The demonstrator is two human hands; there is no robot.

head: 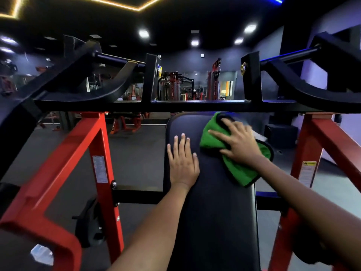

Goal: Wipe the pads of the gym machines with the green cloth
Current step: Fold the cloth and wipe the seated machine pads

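Observation:
A long black bench pad (213,212) runs away from me down the middle of the view. On its far right part lies the green cloth (237,169), folded, with a dark edge. My right hand (237,142) lies flat on the cloth with fingers spread, pressing it against the pad. To its left, my left hand (182,160) rests palm down on the bare pad, fingers straight, holding nothing.
A black crossbar (175,105) of the machine spans the view just beyond the pad's far end. Red frame legs stand at left (101,145) and right (320,137) of the bench. Other red gym machines (173,85) stand in the dim room behind.

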